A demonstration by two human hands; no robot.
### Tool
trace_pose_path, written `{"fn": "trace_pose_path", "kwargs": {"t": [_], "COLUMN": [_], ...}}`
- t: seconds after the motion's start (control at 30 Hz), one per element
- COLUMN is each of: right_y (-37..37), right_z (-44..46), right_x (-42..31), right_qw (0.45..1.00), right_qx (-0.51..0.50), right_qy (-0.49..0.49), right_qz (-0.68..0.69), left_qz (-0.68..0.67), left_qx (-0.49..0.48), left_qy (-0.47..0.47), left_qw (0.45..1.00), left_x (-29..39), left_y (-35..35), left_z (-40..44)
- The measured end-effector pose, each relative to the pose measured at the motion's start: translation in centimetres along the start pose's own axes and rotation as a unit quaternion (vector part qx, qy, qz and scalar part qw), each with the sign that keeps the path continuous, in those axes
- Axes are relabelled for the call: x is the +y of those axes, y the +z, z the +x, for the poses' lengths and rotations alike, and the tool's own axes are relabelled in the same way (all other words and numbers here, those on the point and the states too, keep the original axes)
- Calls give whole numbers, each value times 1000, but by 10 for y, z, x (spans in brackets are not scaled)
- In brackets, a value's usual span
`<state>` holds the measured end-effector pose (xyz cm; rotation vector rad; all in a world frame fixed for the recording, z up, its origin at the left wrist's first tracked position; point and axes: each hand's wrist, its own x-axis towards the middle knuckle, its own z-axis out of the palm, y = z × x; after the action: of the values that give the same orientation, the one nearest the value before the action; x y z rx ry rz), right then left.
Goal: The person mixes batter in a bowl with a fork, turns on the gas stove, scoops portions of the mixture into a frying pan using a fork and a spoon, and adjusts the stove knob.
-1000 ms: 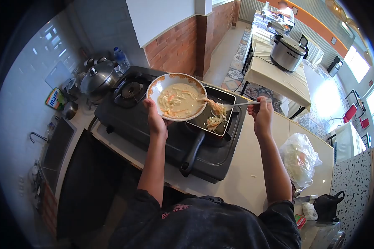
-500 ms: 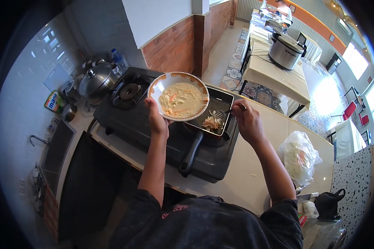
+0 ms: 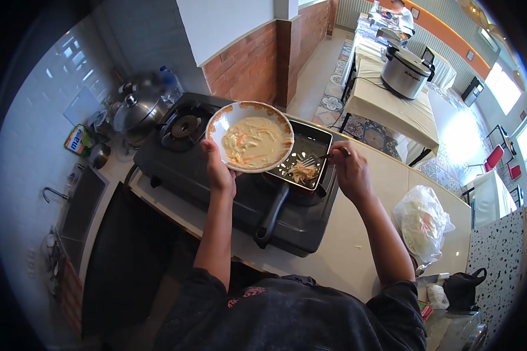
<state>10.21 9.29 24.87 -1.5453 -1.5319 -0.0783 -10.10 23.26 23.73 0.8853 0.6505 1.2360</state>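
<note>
The bowl looks stiff and probably breakable, with some weight from the runny batter inside; its rim is the place to hold, kept level lest the liquid slosh; the pan seems rigid and perhaps slick inside, best taken by its black handle; the shredded mixture looks soft, wet and easily broken up; the fork is likely light and stiff, its shaft the part to grip.

The left hand clasps the bowl's lower left side, thumb at the rim, the other fingers mostly hidden beneath; the bowl is held above the stove, its right edge covering part of the pan in this view; the pan rests on the stove between the hands, handle toward the person; the mixture lies in its near part, at the fork's tines; the right hand pinches the fork's shaft at the pan's right side.
</note>
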Motion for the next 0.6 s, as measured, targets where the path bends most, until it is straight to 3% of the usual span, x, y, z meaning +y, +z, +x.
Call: {"fn": "trace_pose_path", "kwargs": {"t": [0.3,0.6], "right_y": [3,-5], "right_z": [1,2], "right_x": [3,0], "right_qw": [999,999], "right_qx": [-15,-11], "right_qy": [-13,39], "right_qz": [-37,-3], "left_qz": [27,-10], "left_qx": [-12,-16], "left_qy": [-18,4], "left_qw": [999,1000], "left_x": [1,-7], "left_y": [-7,-12], "left_z": [0,8]}}
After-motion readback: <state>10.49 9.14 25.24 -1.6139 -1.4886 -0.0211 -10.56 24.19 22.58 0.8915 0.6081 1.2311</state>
